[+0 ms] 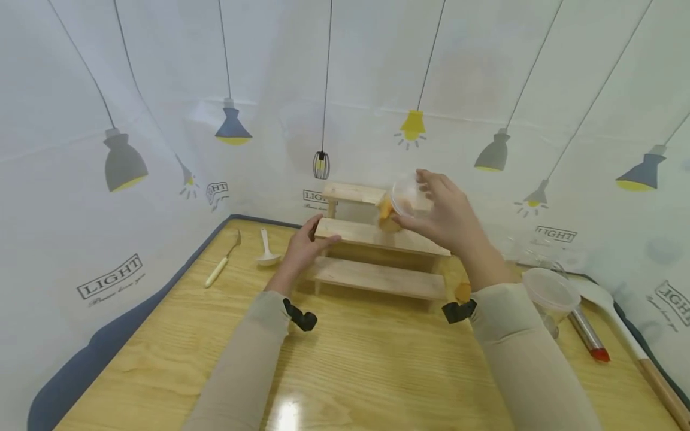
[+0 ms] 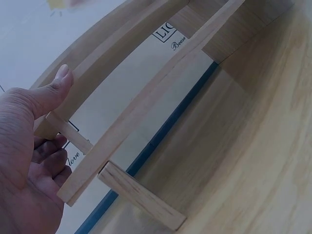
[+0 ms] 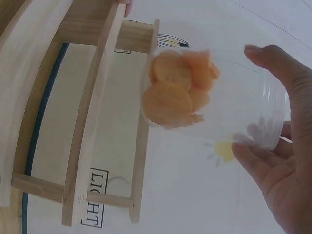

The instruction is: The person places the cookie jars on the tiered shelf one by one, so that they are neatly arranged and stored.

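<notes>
A wooden three-step shelf rack (image 1: 377, 278) stands on the table near the wall. My left hand (image 1: 302, 251) grips the left end of its middle step, thumb on top and fingers curled underneath, as the left wrist view shows. My right hand (image 1: 450, 209) holds a clear plastic cup (image 1: 404, 197) between thumb and fingers, tilted over the rack's upper steps. Round orange slices (image 3: 170, 87), resembling carrot, lie together at the end of the cup away from my palm. The cup overlaps the top step (image 1: 350, 193) in the head view.
At left lie a cream-handled utensil (image 1: 218, 270) and a white spoon (image 1: 267, 257). On the right stand a clear plastic container (image 1: 550, 290), a metal handle with a red end (image 1: 590, 335) and a white utensil with a wooden handle (image 1: 660, 377). A lamp-printed white sheet (image 1: 366, 72) hangs behind.
</notes>
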Tool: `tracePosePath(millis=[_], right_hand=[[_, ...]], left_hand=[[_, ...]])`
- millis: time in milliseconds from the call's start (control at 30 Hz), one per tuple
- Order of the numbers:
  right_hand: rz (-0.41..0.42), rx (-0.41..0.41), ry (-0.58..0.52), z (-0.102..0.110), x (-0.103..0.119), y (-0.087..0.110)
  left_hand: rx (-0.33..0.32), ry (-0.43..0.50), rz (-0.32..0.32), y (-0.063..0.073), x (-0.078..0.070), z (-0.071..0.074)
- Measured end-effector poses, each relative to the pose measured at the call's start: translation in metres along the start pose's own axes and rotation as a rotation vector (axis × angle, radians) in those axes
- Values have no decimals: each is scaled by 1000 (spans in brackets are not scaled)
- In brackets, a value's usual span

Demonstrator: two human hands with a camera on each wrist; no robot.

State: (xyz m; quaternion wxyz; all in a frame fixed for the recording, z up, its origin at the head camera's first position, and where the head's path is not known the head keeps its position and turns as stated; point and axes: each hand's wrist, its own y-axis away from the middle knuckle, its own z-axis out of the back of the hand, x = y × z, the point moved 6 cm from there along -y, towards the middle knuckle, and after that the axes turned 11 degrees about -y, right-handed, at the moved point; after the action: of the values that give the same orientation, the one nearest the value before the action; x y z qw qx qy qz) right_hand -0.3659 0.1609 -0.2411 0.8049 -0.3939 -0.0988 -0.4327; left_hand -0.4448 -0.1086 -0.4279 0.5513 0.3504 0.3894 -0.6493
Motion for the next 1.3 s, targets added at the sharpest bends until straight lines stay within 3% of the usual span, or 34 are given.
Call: tracePosePath(millis=[300, 667, 800, 1067, 1300], right_hand=[[0, -51, 54, -14, 7, -44], [-74, -32, 32, -28, 0, -58], [-137, -22, -19, -37, -8, -65], [-398, -89, -294, -60, -43, -61], [-428, -35, -318, -84, -54, -55]], left_hand=[[-4, 14, -13, 1, -3, -2], [-9, 18, -18, 4, 0, -6], [-12, 13, -13, 3, 0, -6], [-10, 26, -1, 1, 1, -6], [-27, 50, 2, 1, 0, -1]])
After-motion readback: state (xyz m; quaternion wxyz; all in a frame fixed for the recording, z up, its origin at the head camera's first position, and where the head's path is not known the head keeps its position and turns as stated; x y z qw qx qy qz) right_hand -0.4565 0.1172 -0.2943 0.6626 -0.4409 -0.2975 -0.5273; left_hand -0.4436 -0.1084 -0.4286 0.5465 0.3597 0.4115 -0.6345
